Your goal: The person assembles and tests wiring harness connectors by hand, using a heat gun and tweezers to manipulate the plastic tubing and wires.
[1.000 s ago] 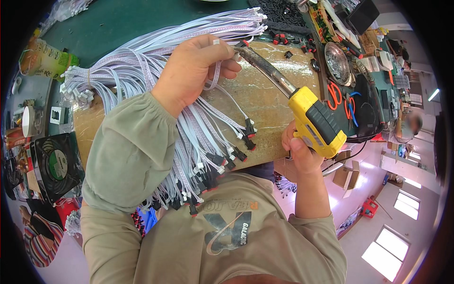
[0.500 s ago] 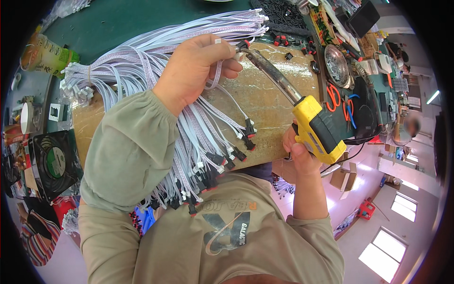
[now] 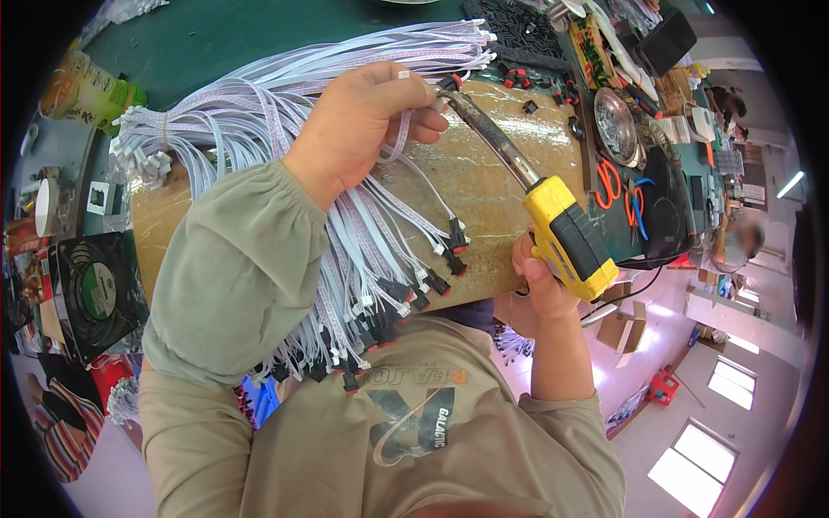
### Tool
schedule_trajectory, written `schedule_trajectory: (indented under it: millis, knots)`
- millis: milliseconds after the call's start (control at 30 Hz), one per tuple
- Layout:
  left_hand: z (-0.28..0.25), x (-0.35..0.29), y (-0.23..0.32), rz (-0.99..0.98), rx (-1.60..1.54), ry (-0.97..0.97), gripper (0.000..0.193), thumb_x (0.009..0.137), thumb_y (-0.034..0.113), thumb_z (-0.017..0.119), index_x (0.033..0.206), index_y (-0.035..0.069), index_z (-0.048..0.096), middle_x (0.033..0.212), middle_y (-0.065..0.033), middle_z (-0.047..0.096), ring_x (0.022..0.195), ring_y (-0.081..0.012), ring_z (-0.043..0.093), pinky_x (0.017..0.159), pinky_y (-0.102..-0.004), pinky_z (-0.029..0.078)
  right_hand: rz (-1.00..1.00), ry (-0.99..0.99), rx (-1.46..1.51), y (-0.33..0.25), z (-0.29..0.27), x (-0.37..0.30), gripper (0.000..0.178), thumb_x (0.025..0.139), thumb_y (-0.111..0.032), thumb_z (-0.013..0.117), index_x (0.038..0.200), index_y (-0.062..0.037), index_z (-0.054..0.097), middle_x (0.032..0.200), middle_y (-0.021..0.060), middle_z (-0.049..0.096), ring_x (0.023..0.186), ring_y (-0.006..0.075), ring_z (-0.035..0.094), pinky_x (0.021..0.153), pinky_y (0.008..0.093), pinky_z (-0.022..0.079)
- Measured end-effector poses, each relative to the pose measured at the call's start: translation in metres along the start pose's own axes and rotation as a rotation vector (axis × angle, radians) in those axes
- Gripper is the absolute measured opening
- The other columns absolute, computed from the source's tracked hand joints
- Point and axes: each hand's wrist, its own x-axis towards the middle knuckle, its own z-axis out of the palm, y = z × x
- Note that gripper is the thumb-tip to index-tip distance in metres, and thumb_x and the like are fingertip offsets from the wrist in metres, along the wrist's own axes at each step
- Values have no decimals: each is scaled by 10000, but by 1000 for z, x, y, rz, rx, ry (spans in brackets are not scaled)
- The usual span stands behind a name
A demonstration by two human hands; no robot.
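Observation:
My left hand (image 3: 358,129) is closed in a pinch on a thin white ribbon cable (image 3: 402,142), with a small black-and-red connector (image 3: 450,82) at the fingertips. In my right hand (image 3: 549,283) is a yellow-and-black soldering gun (image 3: 570,237), held by its body. Its dark metal tip reaches up left to that connector; the exact contact point is too small to make out. Beneath my left arm lies a large bundle of white ribbon cables (image 3: 345,233), many ending in black connectors (image 3: 456,235) near the board's front edge.
A brown work board (image 3: 509,129) lies on the green table. Right of it are a metal bowl (image 3: 611,121), orange-handled scissors (image 3: 607,183) and blue-and-orange pliers (image 3: 637,207). A black tray of small parts (image 3: 518,34) sits behind; a black fan (image 3: 97,293) stands left.
The soldering gun's body and my right hand have shifted slightly left, with the tip still at the connector. My left hand has barely moved.

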Motion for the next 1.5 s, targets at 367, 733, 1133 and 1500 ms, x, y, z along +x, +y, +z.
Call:
schedule_trajectory:
  millis: [367,733,1133,1500]
  knots:
    - [-1,2,-2,10,-1,0,119,872,133,626,909,23,597,809,-92,656,719,-151,652,680,-262,548,-8,18,-181,2,-3,2,166,814,-172,691,827,-60,569,722,18,533,637,176,496,574,316,392]
    - [-4,4,-2,-5,47,-5,116,873,124,614,912,16,596,814,-102,654,731,-162,649,692,-270,545,48,25,83,1,-1,-7,545,790,-310,757,1176,-31,492,719,22,471,605,133,452,528,268,380]
    - [-5,1,1,-5,100,2,110,902,101,571,941,-2,560,910,-118,635,804,-178,643,729,-270,535,137,929,284,-5,-70,22,379,952,-391,559,1055,-29,526,821,74,549,714,179,533,621,307,449]
    - [1,-1,1,14,25,-61,124,885,112,600,926,-4,587,852,-103,650,748,-164,646,682,-272,542,627,828,40,-8,-131,14,560,859,-540,622,1056,-17,583,840,91,620,750,216,647,673,348,535]
